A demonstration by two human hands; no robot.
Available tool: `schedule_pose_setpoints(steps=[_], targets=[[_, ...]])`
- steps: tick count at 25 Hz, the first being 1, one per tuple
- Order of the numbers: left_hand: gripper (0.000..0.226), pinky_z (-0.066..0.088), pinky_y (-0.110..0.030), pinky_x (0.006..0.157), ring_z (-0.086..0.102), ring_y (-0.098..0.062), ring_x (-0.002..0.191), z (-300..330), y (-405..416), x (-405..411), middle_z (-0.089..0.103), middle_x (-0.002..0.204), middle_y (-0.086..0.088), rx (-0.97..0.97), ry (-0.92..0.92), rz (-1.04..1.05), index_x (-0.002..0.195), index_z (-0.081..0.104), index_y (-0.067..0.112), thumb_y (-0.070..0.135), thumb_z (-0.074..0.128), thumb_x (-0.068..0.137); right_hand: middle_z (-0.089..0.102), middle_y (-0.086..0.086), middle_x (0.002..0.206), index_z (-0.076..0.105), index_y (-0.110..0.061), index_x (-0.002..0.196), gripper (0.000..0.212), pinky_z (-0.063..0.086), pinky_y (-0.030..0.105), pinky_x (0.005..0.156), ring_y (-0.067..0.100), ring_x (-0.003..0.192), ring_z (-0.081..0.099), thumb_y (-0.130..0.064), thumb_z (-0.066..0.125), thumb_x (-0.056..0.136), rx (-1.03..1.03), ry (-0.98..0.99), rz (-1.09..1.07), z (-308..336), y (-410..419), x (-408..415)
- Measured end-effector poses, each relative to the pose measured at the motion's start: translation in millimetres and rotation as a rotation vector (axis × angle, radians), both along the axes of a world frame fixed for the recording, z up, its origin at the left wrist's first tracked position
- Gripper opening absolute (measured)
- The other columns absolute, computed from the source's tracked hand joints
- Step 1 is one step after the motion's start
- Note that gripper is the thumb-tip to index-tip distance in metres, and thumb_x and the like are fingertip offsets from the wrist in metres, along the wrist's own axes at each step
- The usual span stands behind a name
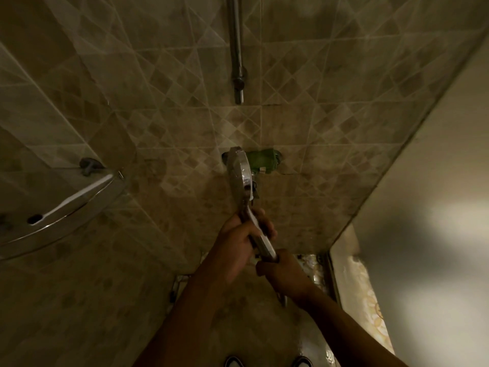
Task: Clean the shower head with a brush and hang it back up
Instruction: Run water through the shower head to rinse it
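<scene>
At the left edge of the frame I see a curved glass corner shelf [66,205] with a chrome rail fixed to the tiled wall [169,107]. Near the centre, my left hand [238,242] has its fingers wrapped round the upper handle of the chrome shower head [239,173], whose round head points up the wall. Just right of the head, a green object [262,160] sits against the tiles; I cannot tell what it is. Lower and to the right, my right hand [284,271] grips the handle's lower end. A metal pipe [236,46] runs down the top centre.
</scene>
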State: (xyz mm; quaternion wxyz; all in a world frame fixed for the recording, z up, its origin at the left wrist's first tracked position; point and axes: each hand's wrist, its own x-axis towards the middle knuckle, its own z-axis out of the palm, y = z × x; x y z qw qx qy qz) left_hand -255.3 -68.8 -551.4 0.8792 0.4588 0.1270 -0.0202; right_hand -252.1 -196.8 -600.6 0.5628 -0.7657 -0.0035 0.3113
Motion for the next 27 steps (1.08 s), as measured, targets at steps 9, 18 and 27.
schedule_pose_setpoints(steps=[9,18,27], targets=[[0.040,0.046,-0.028,0.046,0.054,-0.024,0.041,8.9,11.6,9.9,0.053,0.051,-0.012,-0.009,-0.181,-0.311,0.057,0.050,0.006,0.025,0.084,0.069,0.039,0.003,0.050,0.046,-0.021,0.046,0.030,0.026,0.029,0.047,0.016,0.044,0.033,-0.006,0.062,0.066,0.235,0.155,0.306,15.9,-8.7,-3.3],[0.057,0.037,-0.023,0.041,0.032,-0.012,0.029,-0.1,4.2,11.7,0.031,0.037,0.002,-0.003,-0.152,-0.236,0.053,0.033,0.012,0.030,0.077,0.083,0.048,-0.001,0.049,0.051,-0.018,0.054,0.026,0.037,0.028,0.050,0.014,0.046,0.046,-0.011,0.069,0.071,0.047,-0.001,0.122,7.6,-1.1,-10.1],[0.019,0.041,-0.030,0.053,0.041,-0.017,0.046,2.2,-3.1,3.8,0.035,0.052,-0.002,-0.039,-0.002,-0.035,0.066,0.047,0.011,0.008,0.064,0.074,0.039,-0.011,0.044,0.042,-0.023,0.051,0.038,0.030,0.024,0.044,0.007,0.039,0.037,-0.013,0.071,0.073,-0.045,-0.114,-0.061,-1.5,3.9,-16.3]])
